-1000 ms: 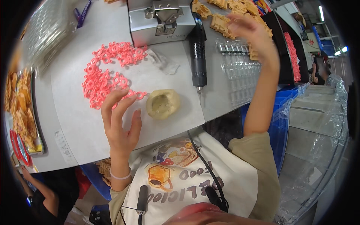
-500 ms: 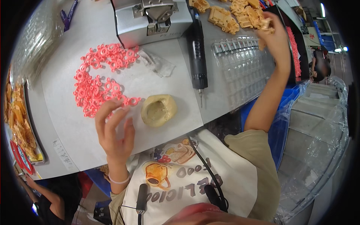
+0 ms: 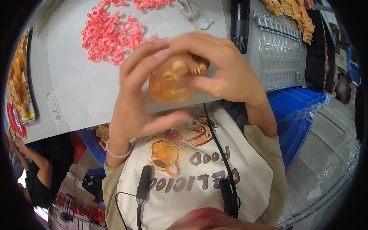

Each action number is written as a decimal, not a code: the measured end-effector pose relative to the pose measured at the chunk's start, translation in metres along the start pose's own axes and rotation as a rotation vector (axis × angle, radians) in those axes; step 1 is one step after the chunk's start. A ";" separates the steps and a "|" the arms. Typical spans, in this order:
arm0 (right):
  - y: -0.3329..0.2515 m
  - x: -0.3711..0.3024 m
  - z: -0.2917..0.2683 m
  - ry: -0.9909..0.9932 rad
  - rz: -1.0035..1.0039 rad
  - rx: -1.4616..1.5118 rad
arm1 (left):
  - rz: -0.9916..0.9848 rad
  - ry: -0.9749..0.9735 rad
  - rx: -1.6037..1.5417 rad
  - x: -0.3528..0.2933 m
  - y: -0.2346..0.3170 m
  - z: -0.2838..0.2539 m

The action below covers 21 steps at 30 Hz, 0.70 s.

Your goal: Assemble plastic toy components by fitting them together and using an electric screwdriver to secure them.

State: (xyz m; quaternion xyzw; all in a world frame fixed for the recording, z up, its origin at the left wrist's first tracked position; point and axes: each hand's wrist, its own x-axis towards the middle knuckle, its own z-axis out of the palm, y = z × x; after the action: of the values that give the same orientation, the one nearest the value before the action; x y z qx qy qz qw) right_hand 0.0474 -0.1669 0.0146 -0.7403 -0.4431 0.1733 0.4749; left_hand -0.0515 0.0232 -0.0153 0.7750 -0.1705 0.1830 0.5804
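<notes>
Above the table's near edge, my right hand (image 3: 234, 73) grips a tan moulded plastic part (image 3: 168, 84) between thumb and fingers. Small round bosses and a ribbed edge show on it, though motion blurs them. My left hand (image 3: 134, 92) curves round the part's left side, its thumb well apart from its fingers. The left fingertips come close to the right ones; whether they touch the part, I cannot tell. Many small pink ring-shaped plastic pieces (image 3: 111, 34) lie loose beyond my left hand. The beige hollowed block is hidden behind my hands and the part.
A black electric screwdriver (image 3: 239, 27) lies beyond my right hand, beside a clear tray of small slots (image 3: 280, 53). More tan parts (image 3: 295, 15) are heaped far right. A crumpled clear bag (image 3: 193, 13) lies far centre. Right below is a blue bin (image 3: 291, 107); another person (image 3: 42, 168) is lower left.
My right hand has come from the far-right heap to the middle, carrying the tan part. My left hand has moved from the pink pieces towards it. The view has shifted.
</notes>
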 end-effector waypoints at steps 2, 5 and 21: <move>0.000 0.002 0.002 0.101 -0.038 -0.185 | 0.030 -0.130 0.178 -0.005 -0.001 0.005; -0.001 0.000 0.002 0.204 -0.006 -0.320 | -0.087 -0.195 0.336 -0.008 0.001 0.009; 0.005 -0.036 -0.033 0.342 0.100 -0.278 | -0.184 -0.211 0.566 0.011 0.022 0.020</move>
State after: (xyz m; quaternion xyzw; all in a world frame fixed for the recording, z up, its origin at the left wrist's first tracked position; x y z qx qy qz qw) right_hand 0.0526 -0.2153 0.0201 -0.8382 -0.3387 0.0058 0.4274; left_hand -0.0505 -0.0026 0.0032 0.9327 -0.1012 0.0887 0.3346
